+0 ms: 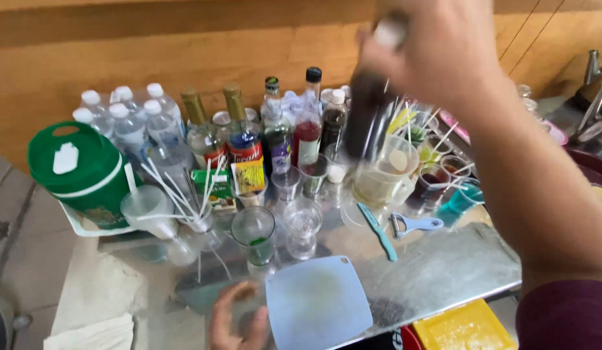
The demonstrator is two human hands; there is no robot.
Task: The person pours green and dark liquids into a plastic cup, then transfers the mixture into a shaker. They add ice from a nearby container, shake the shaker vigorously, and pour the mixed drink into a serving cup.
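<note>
Our right hand [437,52] has its grip closed around a dark bottle [369,110], held tilted above the clear jug [382,175] just below it. Our left hand [239,321], grip loosely open, rests on the worktop [443,266] touching the pale blue cutting board [317,303] beside it.

A scuffed, shiny metal surface [443,266] is carrying a matt pale-blue plastic cutting board [318,303], clear glossy glass cups [303,223], clear plastic water bottles [129,126] and a glossy green plastic jug [80,172], while smooth wood panelling [184,45] is backing them.
</note>
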